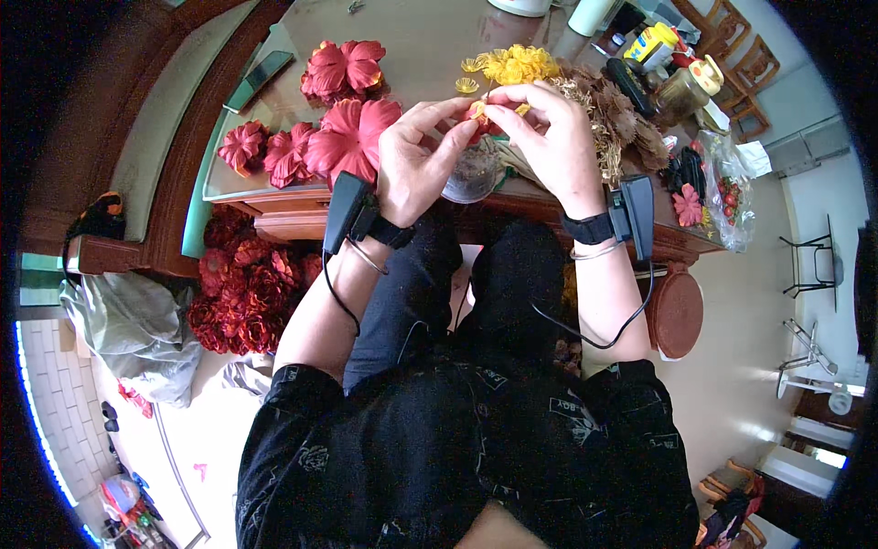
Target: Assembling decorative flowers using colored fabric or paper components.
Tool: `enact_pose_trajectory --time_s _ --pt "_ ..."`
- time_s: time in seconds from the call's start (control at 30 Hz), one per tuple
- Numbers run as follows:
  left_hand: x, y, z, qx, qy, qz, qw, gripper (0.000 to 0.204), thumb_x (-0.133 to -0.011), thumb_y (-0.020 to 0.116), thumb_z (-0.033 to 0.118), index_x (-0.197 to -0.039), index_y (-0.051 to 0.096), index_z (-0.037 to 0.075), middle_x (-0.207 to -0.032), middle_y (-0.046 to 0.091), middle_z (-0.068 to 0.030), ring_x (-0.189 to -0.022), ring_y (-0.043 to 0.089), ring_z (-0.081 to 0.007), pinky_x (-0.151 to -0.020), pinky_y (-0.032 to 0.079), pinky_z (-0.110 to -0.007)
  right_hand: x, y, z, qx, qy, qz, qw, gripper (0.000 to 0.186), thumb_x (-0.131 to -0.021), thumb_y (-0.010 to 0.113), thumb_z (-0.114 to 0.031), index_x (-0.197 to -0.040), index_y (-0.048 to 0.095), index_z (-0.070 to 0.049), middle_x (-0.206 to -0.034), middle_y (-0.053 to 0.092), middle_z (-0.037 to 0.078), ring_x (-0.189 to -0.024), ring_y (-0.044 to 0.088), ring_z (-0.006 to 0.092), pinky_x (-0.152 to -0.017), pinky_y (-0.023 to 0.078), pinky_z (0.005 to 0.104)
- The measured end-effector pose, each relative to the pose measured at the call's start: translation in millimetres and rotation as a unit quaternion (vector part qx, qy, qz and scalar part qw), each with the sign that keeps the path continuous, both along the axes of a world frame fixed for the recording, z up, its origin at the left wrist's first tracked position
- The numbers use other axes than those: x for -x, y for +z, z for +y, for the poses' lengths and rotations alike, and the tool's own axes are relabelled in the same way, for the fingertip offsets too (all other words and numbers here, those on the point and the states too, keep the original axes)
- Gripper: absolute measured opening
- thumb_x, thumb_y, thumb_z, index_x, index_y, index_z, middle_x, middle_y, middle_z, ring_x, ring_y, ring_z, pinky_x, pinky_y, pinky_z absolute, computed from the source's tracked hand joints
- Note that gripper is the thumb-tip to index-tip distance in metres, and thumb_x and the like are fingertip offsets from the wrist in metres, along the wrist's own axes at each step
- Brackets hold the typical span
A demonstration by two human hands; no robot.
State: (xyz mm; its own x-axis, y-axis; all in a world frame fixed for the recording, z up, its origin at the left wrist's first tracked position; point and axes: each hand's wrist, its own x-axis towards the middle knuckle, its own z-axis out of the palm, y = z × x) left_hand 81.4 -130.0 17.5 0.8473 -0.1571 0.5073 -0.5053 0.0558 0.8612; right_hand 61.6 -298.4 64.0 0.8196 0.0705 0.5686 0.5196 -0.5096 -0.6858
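Note:
Above the near edge of the table, my left hand [422, 151] and my right hand [551, 137] meet, fingertips pinched together on a small artificial flower [478, 111] with yellow and red parts. Fingers cover most of it. Left of my left hand lie large red fabric petals [357, 139], with smaller red petal pieces [289, 154] beside them and another red stack [340, 69] behind. Yellow flower centres [519, 65] are heaped just beyond my fingers. Below my hands sits a clear round container [470, 174], partly hidden. Gold sprigs [585, 91] and brown leaves [636, 128] lie right of my right hand.
A phone [267, 71] rests at the table's left. Jars, including a brownish one [679, 99], and a plastic bag [729, 201] crowd the right side. Finished-looking dark red flowers [247, 293] pile up below the left edge. A round reddish stool [677, 311] stands lower right.

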Motion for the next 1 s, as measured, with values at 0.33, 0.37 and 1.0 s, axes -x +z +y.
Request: enact_pose_trajectory --time_s 0.33,0.37,1.0 --pt "29 -15 13 0.09 -0.025 0.1 0.991 0.02 -0.088 0.066 0.008 -0.106 0.064 -0.001 -0.088 0.064 -0.0008 -0.075 0.056 -0.0046 -0.069 0.046 -0.019 35 -64 -33 0.275 -0.179 0.051 0.943 0.021 -0.08 0.065 -0.009 -0.101 0.067 -0.006 -0.091 0.061 0.015 -0.084 0.062 0.0339 -0.073 0.048 0.0399" --pt "32 -17 14 0.087 -0.027 0.1 0.991 0.02 -0.088 0.066 0.008 -0.106 0.064 -0.001 -0.088 0.064 -0.0007 -0.075 0.056 -0.0045 -0.069 0.046 -0.019 36 -74 -36 0.305 -0.192 0.046 0.932 0.021 -0.08 0.065 -0.009 -0.101 0.067 -0.005 -0.091 0.061 0.015 -0.084 0.061 0.0337 -0.073 0.048 0.0402" --pt "69 -46 104 0.204 0.115 0.227 0.945 0.013 -0.089 0.065 0.008 -0.098 0.066 -0.001 -0.081 0.067 -0.0017 -0.065 0.057 -0.0042 -0.06 0.045 -0.018 36 -24 89 0.101 0.05 -0.048 0.992 0.009 -0.079 0.072 -0.01 -0.082 0.066 -0.004 -0.073 0.061 0.011 -0.064 0.062 0.0271 -0.058 0.048 0.0348"
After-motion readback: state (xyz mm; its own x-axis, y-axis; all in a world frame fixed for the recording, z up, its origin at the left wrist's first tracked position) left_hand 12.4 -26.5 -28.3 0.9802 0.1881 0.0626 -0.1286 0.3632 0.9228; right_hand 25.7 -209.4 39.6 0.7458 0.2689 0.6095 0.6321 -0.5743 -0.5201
